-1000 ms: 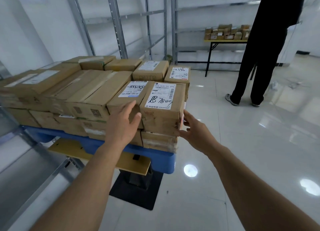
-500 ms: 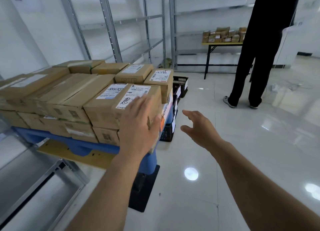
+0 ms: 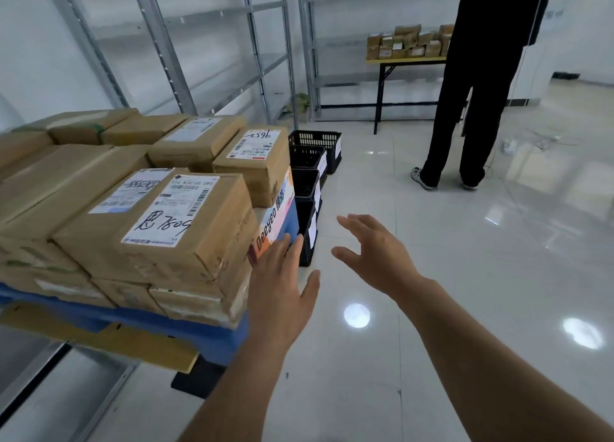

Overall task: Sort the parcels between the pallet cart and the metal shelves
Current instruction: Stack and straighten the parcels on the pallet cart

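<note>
Both hands reach forward with fingers spread, holding nothing: left hand [image 3: 282, 285] beside the labelled parcel [image 3: 172, 222] atop the blue pallet cart [image 3: 212, 338], right hand [image 3: 372, 252] over floor; four black crates [image 3: 315, 162] behind

Both hands [image 3: 327, 277] (fingers spread) hover beside stacked parcels [image 3: 159, 222].

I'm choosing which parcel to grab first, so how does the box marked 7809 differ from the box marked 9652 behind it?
The 7809 box sits at the stack's near corner, by the left hand; the 9652 box lies farther back. The 7809 box looks larger, with a larger label. Its near edge shows scuffed, wrinkled tape; the 9652 box looks cleaner. Both are brown cardboard, label up, handwritten in black, untouched.
</note>
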Available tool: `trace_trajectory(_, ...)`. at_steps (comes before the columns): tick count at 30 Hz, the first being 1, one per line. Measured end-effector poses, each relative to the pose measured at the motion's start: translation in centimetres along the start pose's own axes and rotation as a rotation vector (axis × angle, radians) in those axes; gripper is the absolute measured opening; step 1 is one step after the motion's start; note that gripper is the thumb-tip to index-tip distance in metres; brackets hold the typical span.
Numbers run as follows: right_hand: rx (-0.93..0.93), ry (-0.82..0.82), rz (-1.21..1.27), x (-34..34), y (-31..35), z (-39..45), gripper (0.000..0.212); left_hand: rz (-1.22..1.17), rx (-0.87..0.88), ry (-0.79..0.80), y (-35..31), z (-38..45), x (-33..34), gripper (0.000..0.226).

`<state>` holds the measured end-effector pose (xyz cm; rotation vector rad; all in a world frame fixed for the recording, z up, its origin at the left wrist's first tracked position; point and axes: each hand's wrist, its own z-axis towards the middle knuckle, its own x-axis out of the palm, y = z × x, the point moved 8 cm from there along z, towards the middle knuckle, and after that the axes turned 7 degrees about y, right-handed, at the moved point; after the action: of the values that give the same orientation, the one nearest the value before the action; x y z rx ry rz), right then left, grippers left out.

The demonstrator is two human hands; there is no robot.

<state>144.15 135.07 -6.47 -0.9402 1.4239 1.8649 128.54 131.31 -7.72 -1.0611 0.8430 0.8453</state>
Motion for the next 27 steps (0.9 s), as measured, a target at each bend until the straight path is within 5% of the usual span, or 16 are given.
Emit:
trace_trajectory(17, -0.168, 0.161, -0.034, -0.8, -5.1, 13.4, 0.064, -0.082, -0.187, -0.084, 0.2, 12.0, 4.3, 0.063)
trace_trajectory(27, -0.412, 0.313, 0.064, 0.5, -5.2, 20.9, 0.065, 0.018, -0.500, -0.272, 1.3, 13.9, 4.4, 0.066)
